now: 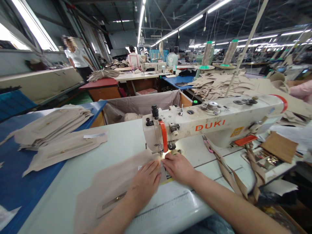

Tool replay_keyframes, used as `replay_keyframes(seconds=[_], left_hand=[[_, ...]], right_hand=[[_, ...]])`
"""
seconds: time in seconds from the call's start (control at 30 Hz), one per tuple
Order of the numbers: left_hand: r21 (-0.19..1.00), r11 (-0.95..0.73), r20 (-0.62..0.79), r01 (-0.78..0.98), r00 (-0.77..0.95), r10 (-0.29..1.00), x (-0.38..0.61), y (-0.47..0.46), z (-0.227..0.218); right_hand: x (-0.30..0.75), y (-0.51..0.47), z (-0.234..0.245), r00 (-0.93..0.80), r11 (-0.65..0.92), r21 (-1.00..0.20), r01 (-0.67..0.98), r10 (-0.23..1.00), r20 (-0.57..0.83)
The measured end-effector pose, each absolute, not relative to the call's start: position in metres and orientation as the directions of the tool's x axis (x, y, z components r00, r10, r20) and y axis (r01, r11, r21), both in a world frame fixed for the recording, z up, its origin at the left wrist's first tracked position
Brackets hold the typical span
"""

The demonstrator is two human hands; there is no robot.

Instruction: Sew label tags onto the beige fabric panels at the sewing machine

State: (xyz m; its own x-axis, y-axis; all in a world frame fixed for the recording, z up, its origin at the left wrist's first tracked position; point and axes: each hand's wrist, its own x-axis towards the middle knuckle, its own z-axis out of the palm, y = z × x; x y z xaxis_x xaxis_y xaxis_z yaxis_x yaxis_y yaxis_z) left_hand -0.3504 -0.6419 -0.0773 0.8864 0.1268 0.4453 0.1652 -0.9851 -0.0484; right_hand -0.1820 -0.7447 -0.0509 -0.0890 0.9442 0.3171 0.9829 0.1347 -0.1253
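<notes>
A beige fabric panel (114, 177) with a zippered slit (114, 201) lies on the sewing table, its far right corner under the needle area of a white sewing machine (185, 123). My left hand (146, 182) rests flat on the panel, fingers stretched toward the presser foot. Close beside the needle, my right hand (177, 165) has its fingers bent and pressed together at the panel's edge; the fingertips are partly hidden. A small white tag shows by the left hand's fingers. The machine's lamp lights the spot between both hands.
Stacked beige panels (58, 123) lie to the left, with one zippered panel (68, 146) overlapping the table. Right of the needle are scissors (208, 144), fabric strips (229, 175) and a parts tray (268, 159). A cloth-lined bin (143, 100) stands behind. Two people are farther back.
</notes>
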Motion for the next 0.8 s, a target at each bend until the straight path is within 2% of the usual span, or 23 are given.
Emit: replay_keyframes(seconds=[0.8], left_hand=[[0.077, -0.989, 0.435, 0.128, 0.888, 0.149, -0.338, -0.625, -0.076]], right_hand=[[-0.18, -0.741, -0.051, -0.059, 0.099, -0.115, 0.988, 0.95, 0.308]])
